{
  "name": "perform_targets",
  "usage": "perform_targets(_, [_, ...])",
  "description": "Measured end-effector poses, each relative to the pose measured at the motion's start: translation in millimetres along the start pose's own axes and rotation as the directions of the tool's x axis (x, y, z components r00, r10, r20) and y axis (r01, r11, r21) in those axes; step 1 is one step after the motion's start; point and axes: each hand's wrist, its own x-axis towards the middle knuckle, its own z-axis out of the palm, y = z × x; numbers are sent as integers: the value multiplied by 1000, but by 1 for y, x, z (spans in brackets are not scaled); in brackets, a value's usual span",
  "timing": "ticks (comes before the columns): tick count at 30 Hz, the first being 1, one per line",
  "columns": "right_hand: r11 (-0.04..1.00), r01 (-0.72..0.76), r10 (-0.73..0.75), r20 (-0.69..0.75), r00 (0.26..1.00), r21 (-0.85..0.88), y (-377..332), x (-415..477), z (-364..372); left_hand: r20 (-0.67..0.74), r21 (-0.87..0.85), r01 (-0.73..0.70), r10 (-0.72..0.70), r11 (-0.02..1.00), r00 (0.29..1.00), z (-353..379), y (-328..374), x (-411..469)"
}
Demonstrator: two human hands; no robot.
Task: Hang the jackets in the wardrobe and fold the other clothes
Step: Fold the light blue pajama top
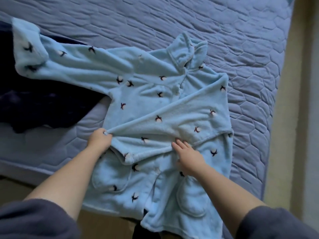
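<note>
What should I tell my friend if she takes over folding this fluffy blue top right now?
Left grip: pinches the end of the folded sleeve.
Right grip: fingers straight, pressing flat on the top's front.
Things: the fluffy blue top lies spread on the bed, with its hem hanging over the edge. Its outstretched sleeve lies over a dark garment.
Done: one sleeve is folded across the front.
Left: fold in the other sleeve, fold the body, then deal with the dark garment.
</note>
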Motion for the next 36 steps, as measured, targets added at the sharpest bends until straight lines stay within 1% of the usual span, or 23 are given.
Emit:
perform_targets(2, [1000,-18,18,14,1000,-7,-4,-10,-10,29,-22,58,-58,998,998,-4,4,-12])
perform_targets(4, [1000,-30,30,50,998,-3,-9,-23,-19,48,-17,67,-66,998,997,-12,6,-27])
perform_targets(7, [1000,3,-2,59,998,-12,-18,-41,-32,131,73,16,-26,997,991,-33,2,-48])
perform_targets(10, [1000,-5,6,51,999,-11,-30,-46,-45,217,176,-48,8,983,976,-59,-5,-63])
perform_targets(11, [1000,-23,23,32,999,-8,-35,-45,-48,194,228,-80,35,971,980,-64,-8,-66])
perform_targets(12, [999,-45,45,-2,999,0,-38,-41,-49,129,300,-145,110,943,986,-67,-10,-66])
perform_targets(13, [997,-71,72,-39,997,20,-41,-34,-49,68,383,-240,232,892,970,-67,-10,-64])
perform_targets(14, [993,-104,108,-74,991,61,-44,-24,-48,46,449,-361,382,818,923,-63,-7,-60])
perform_targets(15, [983,-138,151,-106,983,119,-46,-13,-44,65,476,-504,543,721,837,-56,-4,-56])
perform_targets(16, [970,-168,195,-146,970,178,-48,0,-40,112,476,-647,689,595,716,-45,2,-49])
perform_targets(17, [956,-187,233,-193,953,228,-48,13,-35,130,465,-755,808,462,575,-32,10,-42])
perform_targets(18, [947,-193,256,-240,937,258,-48,27,-30,151,468,-814,877,343,456,-15,18,-33])
perform_targets(19, [949,-188,259,-285,923,254,-47,40,-24,189,478,-838,901,263,390,1,27,-25])
perform_targets(21, [976,-171,208,-362,909,131,-43,62,-11,327,515,-838,862,181,387,28,41,-12])
perform_targets(22, [982,-176,191,-370,909,75,-38,71,-6,379,555,-823,843,123,381,43,40,-3])
perform_targets(23, [979,-194,202,-362,910,59,-33,80,-1,420,593,-802,822,73,385,56,34,8])
perform_targets(24, [970,-229,245,-349,904,87,-25,89,1,447,611,-790,802,50,396,66,26,19])
perform_targets(28, [874,-385,472,-329,818,298,16,119,1,396,606,-792,837,71,378,79,-10,44])
perform_targets(30, [830,-435,543,-330,772,348,31,125,-6,359,614,-787,863,70,356,81,-12,44])
perform_targets(31, [814,-462,568,-316,760,353,34,126,-9,334,619,-780,870,88,363,80,-10,42])
perform_targets(32, [804,-489,586,-309,749,339,34,124,-11,318,621,-774,862,125,394,77,-8,37])
perform_targets(34, [811,-509,582,-320,747,287,25,114,-17,288,631,-743,823,221,489,65,-6,26])
perform_targets(36, [873,-453,488,-332,807,182,7,100,-16,272,655,-697,769,292,578,51,-7,11])
